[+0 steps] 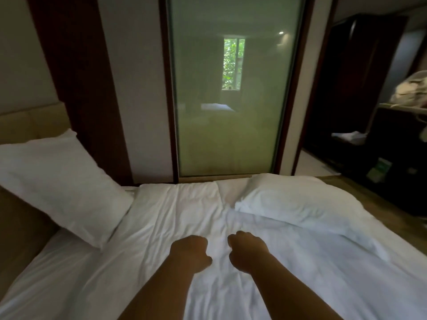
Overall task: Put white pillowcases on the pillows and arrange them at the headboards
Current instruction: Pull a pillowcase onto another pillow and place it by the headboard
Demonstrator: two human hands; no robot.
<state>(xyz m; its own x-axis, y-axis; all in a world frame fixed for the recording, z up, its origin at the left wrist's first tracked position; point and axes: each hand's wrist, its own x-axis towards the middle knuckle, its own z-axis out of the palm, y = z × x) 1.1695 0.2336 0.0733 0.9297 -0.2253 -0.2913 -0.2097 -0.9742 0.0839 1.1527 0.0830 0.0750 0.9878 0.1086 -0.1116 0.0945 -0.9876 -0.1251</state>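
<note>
Over rumpled white bedding [161, 227], both hands' fingers curl closed, gripping nothing visible.

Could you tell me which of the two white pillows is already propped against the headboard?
The left pillow leans on the tan headboard; the right pillow lies flat on the bed.

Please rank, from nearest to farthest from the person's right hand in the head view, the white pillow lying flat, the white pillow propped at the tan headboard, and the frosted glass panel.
From the right hand:
1. White pillow lying flat, on the right of the bed.
2. White pillow propped at the tan headboard, far left.
3. Frosted glass panel, beyond the bed.
</note>
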